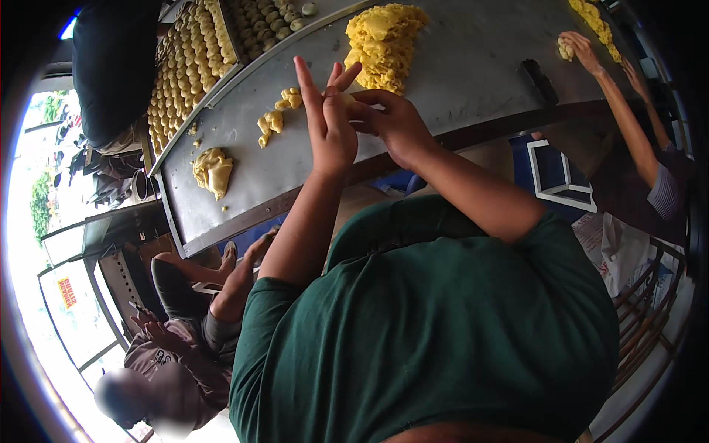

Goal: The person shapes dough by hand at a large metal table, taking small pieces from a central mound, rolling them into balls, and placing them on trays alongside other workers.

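Head view looks down over a green-shirted torso to the person's two hands, raised together above the near edge of a long grey metal table (473, 66). The left hand (329, 125) stands upright with its fingers straight and fanned, palm turned toward the right. The right hand (391, 122) curls its fingers in against that palm, and between the two sits a small ball of pale yellow dough (344, 98), mostly hidden, so the hands are pressed together on it rather than spread apart. It looks like the shaping step: a portion being rolled round between the palms. As a judgement, the next move calls for a light, even pressure so the ball does not flatten, and then a free spot to set it down.

At 12 o'clock from the hands lies a large heap of crumbly yellow dough (384, 44) on the table. At 10 o'clock lie small torn yellow dough lumps (277, 114), and farther toward 9 o'clock a smooth folded piece of pale dough (213, 171). Beyond the table's far edge, at 11 o'clock, a tray of rows of round yellow dough balls (185, 66) stands. At 2 o'clock another person's hand (580, 48) rests on dough.

Signs are few: a small yellow rectangular sign with red lettering (66, 293) hangs at 8 o'clock near the bright opening, and a white plastic bag (617, 251) sits at 4 o'clock by a blue and white frame (557, 173).
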`<action>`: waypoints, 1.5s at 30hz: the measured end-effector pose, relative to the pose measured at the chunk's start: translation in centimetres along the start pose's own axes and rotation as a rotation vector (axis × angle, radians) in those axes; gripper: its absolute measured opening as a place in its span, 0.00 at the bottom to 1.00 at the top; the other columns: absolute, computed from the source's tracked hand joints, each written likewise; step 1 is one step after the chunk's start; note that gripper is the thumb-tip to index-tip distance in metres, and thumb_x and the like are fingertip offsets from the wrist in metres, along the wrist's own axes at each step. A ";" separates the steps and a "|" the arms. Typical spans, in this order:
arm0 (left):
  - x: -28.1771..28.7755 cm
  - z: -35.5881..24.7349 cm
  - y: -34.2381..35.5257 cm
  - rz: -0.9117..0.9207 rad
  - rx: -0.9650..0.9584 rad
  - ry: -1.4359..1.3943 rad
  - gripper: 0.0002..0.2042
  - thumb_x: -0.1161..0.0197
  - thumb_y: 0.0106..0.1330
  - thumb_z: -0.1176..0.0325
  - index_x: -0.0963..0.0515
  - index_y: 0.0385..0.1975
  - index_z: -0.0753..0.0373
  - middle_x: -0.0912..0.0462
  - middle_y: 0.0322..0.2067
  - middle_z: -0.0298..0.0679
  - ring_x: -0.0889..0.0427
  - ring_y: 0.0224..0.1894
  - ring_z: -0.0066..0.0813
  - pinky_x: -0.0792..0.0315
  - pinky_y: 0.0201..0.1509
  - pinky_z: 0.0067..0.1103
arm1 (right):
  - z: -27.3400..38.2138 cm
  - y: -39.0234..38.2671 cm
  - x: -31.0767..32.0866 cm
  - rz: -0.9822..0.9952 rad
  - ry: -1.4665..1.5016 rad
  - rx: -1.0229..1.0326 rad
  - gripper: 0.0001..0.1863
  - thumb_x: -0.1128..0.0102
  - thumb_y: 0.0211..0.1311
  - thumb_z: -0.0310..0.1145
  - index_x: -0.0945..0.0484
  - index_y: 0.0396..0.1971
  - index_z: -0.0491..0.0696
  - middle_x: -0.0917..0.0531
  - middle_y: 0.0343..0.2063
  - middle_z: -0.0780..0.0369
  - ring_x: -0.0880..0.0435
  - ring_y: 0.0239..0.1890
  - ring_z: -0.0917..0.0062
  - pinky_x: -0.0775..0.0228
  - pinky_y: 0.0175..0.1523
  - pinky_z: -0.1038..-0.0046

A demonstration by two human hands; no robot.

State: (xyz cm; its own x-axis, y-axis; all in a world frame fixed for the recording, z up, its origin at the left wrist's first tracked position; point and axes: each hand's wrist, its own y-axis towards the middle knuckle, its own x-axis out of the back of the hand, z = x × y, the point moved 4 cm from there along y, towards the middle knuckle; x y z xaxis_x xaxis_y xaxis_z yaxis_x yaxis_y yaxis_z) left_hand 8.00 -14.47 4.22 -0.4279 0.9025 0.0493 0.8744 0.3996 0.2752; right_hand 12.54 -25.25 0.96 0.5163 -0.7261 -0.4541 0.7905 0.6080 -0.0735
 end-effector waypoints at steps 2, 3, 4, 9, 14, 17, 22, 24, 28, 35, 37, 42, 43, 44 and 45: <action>0.2 -0.1 0.1 0.035 0.091 -0.091 0.34 0.63 0.85 0.53 0.70 0.80 0.58 0.25 0.66 0.55 0.36 0.75 0.45 0.44 0.77 0.33 | -0.9 -0.1 0.1 -0.023 0.212 -0.178 0.13 0.33 0.69 0.27 0.19 0.50 0.38 0.14 0.45 0.57 0.13 0.48 0.74 0.18 0.55 0.71; 0.2 0.0 0.2 0.039 0.095 -0.092 0.34 0.63 0.85 0.53 0.70 0.80 0.58 0.25 0.66 0.55 0.36 0.75 0.45 0.44 0.77 0.33 | -0.8 0.1 0.7 -0.016 -0.066 -0.007 0.13 0.32 0.69 0.27 0.19 0.50 0.39 0.15 0.44 0.58 0.13 0.48 0.75 0.18 0.55 0.72; 0.2 0.7 0.2 -0.002 0.282 -0.283 0.34 0.63 0.84 0.56 0.71 0.80 0.57 0.28 0.68 0.54 0.36 0.75 0.45 0.44 0.77 0.33 | -0.8 0.2 1.2 -0.008 -0.345 0.165 0.14 0.32 0.69 0.28 0.19 0.51 0.40 0.15 0.43 0.60 0.13 0.48 0.76 0.18 0.54 0.73; 0.7 2.7 0.1 -0.103 0.236 -0.252 0.38 0.59 0.82 0.65 0.79 0.78 0.53 0.36 0.73 0.54 0.29 0.70 0.41 0.40 0.75 0.33 | -1.4 0.6 2.3 0.014 -0.530 0.511 0.18 0.29 0.67 0.35 0.18 0.55 0.49 0.19 0.37 0.61 0.13 0.42 0.77 0.20 0.46 0.74; 5.2 6.7 -1.8 0.325 0.018 1.010 0.29 0.58 0.84 0.60 0.56 0.81 0.49 0.36 0.76 0.39 0.40 0.78 0.43 0.57 0.81 0.46 | 0.4 3.9 9.2 -0.257 -0.860 0.572 0.20 0.29 0.66 0.35 0.19 0.56 0.51 0.20 0.34 0.63 0.19 0.33 0.78 0.22 0.39 0.73; 5.5 5.9 -1.5 0.381 0.054 1.328 0.27 0.54 0.83 0.56 0.45 0.79 0.46 0.36 0.75 0.35 0.42 0.79 0.44 0.66 0.82 0.48 | 0.8 4.9 12.2 -0.323 -1.027 0.636 0.20 0.29 0.65 0.34 0.20 0.56 0.51 0.19 0.34 0.63 0.18 0.32 0.76 0.23 0.39 0.73; 4.8 5.2 1.3 0.158 -0.242 1.204 0.13 0.40 0.71 0.63 0.20 0.54 0.50 0.17 0.54 0.37 0.24 0.61 0.47 0.41 0.69 0.49 | 0.0 4.6 11.4 -0.310 -1.026 0.494 0.20 0.31 0.64 0.34 0.20 0.55 0.50 0.17 0.37 0.60 0.15 0.38 0.68 0.22 0.43 0.66; 6.1 5.9 0.8 -0.014 -0.168 1.244 0.11 0.39 0.67 0.67 0.20 0.48 0.51 0.18 0.48 0.41 0.22 0.56 0.48 0.33 0.61 0.45 | 0.7 4.3 11.9 -0.307 -1.056 0.508 0.19 0.32 0.64 0.33 0.21 0.54 0.50 0.16 0.37 0.59 0.16 0.41 0.63 0.22 0.46 0.63; 7.2 2.3 -2.7 0.404 -0.090 1.143 0.14 0.31 0.63 0.61 0.20 0.47 0.55 0.19 0.46 0.41 0.21 0.56 0.49 0.27 0.57 0.41 | 0.9 4.3 11.7 -0.268 -1.038 0.500 0.15 0.32 0.64 0.33 0.19 0.49 0.50 0.17 0.36 0.59 0.16 0.41 0.63 0.22 0.46 0.64; 6.6 -4.4 -0.2 -0.187 -0.796 1.109 0.16 0.39 0.67 0.75 0.21 0.55 0.57 0.23 0.58 0.47 0.28 0.67 0.57 0.28 0.66 0.43 | 0.4 4.8 11.2 -0.236 -1.219 0.572 0.12 0.33 0.62 0.31 0.17 0.46 0.49 0.16 0.38 0.56 0.16 0.42 0.57 0.23 0.49 0.58; 8.9 -2.7 1.0 -0.105 -0.474 1.299 0.16 0.34 0.68 0.66 0.21 0.54 0.56 0.22 0.58 0.44 0.25 0.63 0.49 0.30 0.65 0.43 | 0.1 4.5 10.9 -0.148 -1.205 0.627 0.13 0.33 0.63 0.32 0.17 0.47 0.49 0.16 0.38 0.56 0.16 0.42 0.58 0.23 0.48 0.59; 16.5 4.3 -2.1 -0.208 0.210 1.270 0.17 0.28 0.63 0.52 0.21 0.45 0.54 0.15 0.47 0.38 0.18 0.53 0.45 0.28 0.55 0.38 | 0.3 4.6 11.8 -0.200 -1.099 0.470 0.13 0.30 0.64 0.32 0.17 0.48 0.49 0.15 0.39 0.59 0.15 0.43 0.63 0.22 0.47 0.65; 16.7 4.7 -2.2 -0.208 0.221 1.272 0.17 0.28 0.63 0.52 0.21 0.45 0.54 0.15 0.47 0.38 0.18 0.53 0.45 0.28 0.55 0.38 | 0.3 4.8 11.8 -0.193 -1.098 0.463 0.13 0.30 0.64 0.32 0.17 0.48 0.49 0.15 0.39 0.59 0.15 0.43 0.63 0.22 0.47 0.65; 16.7 5.0 -1.9 -0.148 0.208 1.241 0.16 0.29 0.64 0.53 0.20 0.44 0.54 0.14 0.44 0.37 0.17 0.51 0.44 0.27 0.55 0.37 | 1.4 5.2 11.3 -0.229 -1.120 0.611 0.13 0.30 0.64 0.30 0.16 0.48 0.49 0.14 0.40 0.59 0.14 0.43 0.63 0.21 0.47 0.65; 16.6 5.3 -1.8 -0.089 0.194 1.209 0.15 0.29 0.65 0.53 0.20 0.42 0.54 0.12 0.41 0.36 0.16 0.49 0.43 0.27 0.55 0.36 | 2.4 5.8 10.8 -0.267 -1.138 0.760 0.13 0.30 0.64 0.29 0.16 0.48 0.49 0.13 0.42 0.58 0.13 0.43 0.63 0.21 0.46 0.65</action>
State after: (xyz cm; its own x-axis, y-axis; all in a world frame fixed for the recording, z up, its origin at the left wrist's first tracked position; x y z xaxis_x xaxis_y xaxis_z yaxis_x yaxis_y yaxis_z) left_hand 0.52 0.63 -0.51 -0.3346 0.1824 0.9246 0.8064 0.5631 0.1807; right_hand 23.48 -30.36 -2.19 0.0148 -0.8731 0.4873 0.7002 0.3570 0.6183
